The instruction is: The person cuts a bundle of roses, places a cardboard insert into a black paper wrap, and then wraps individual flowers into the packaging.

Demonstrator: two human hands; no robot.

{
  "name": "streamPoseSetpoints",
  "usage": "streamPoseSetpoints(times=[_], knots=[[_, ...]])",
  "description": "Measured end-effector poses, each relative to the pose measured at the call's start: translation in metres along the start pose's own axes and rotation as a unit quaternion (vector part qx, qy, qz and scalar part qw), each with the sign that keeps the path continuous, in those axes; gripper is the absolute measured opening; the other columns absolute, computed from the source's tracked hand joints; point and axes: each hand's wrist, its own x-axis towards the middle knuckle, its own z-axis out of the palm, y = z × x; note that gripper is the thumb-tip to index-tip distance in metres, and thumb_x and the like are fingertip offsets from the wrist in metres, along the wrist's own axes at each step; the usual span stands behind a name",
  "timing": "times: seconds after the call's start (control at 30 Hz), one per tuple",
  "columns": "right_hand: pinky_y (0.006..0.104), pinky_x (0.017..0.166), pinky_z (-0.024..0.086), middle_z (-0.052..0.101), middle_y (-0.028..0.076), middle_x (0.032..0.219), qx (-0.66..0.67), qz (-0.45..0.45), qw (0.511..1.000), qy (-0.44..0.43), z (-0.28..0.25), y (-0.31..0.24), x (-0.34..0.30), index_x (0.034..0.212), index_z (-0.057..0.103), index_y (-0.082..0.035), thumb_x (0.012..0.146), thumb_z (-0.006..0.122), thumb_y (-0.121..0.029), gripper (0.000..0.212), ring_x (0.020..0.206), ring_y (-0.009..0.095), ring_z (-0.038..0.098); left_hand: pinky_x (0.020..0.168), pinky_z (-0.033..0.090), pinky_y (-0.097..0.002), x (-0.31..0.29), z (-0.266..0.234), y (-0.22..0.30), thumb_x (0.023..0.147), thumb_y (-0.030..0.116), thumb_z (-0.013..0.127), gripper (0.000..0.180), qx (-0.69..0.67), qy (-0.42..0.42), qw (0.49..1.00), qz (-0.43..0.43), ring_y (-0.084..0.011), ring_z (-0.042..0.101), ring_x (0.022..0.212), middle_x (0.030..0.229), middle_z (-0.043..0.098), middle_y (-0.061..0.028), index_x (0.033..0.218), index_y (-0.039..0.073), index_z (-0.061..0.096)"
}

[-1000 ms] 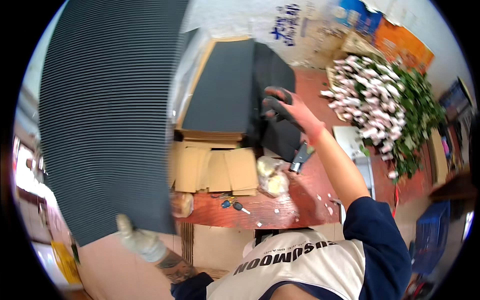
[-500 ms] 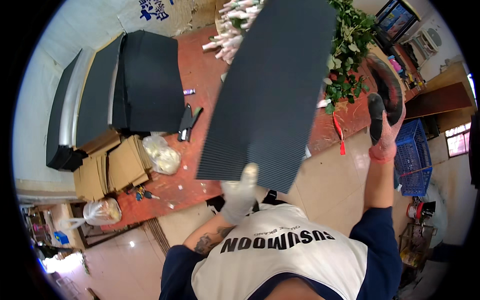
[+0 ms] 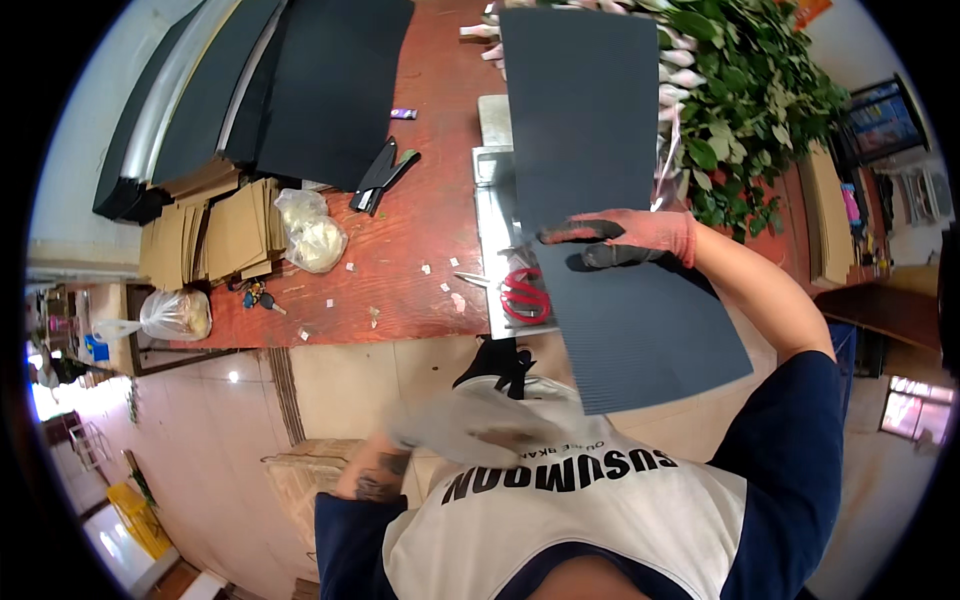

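Grey sheet (image 3: 585, 150), bag (image 3: 322, 236) of pale lumps (image 3: 315, 250)

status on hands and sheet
Right red-black gloved hand on dark corrugated sheet. Left grey-gloved hand off it, blurred. Red-handled scissors beside sheet.

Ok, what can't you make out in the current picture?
All in the head view:
Left hand: blurred by motion, so its exact finger positions are unclear.
Pale pink flowers: partly hidden behind the dark ridged sheet.
Patch of that sheet under the right hand: covered by the glove.
Stacked dark sheets: far end cut off by the top edge.
Keys: too small to count.
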Motion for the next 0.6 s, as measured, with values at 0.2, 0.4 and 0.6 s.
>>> streamPoseSetpoints(times=[0.2,0.4,0.6], knots=[[0.0369,0.108,0.036,0.051,0.016,0.134,-0.152,0.076,0.985,-0.036,-0.038,0.080,0.070,0.135,0.054,-0.019,0.089,0.056,-0.034,0.049,0.122,0.030,0.049,0.078,0.051,-0.0277,-0.010,-0.086,0.005,0.089,0.019,0.059,0.039,-0.183,0.350,0.917,0.048,-0.0144,0.062,0.093,0.105,0.067,-0.0108,0.123,0.000,0.058],[0.0379,0.110,0.032,0.055,0.008,0.132,0.055,0.043,0.995,-0.070,-0.010,0.090,0.108,0.129,0.058,-0.027,0.089,0.057,-0.030,0.040,0.123,0.027,0.050,0.102,0.039,-0.0468,-0.008,-0.096,-0.141,0.072,0.021,0.067,0.043,0.340,0.477,0.799,-0.135,-0.0317,0.053,0.110,0.116,0.059,-0.0104,0.112,0.006,0.063],[0.0401,0.113,0.028,0.045,0.011,0.142,-0.363,-0.056,0.927,-0.078,-0.021,0.069,0.100,0.130,0.057,-0.016,0.087,0.056,-0.037,0.048,0.133,0.028,0.039,0.103,0.034,-0.0529,0.022,-0.087,-0.146,0.071,0.019,0.067,0.034,0.444,0.446,0.761,-0.158,-0.0271,0.054,0.108,0.105,0.062,-0.0048,0.104,0.011,0.067]])
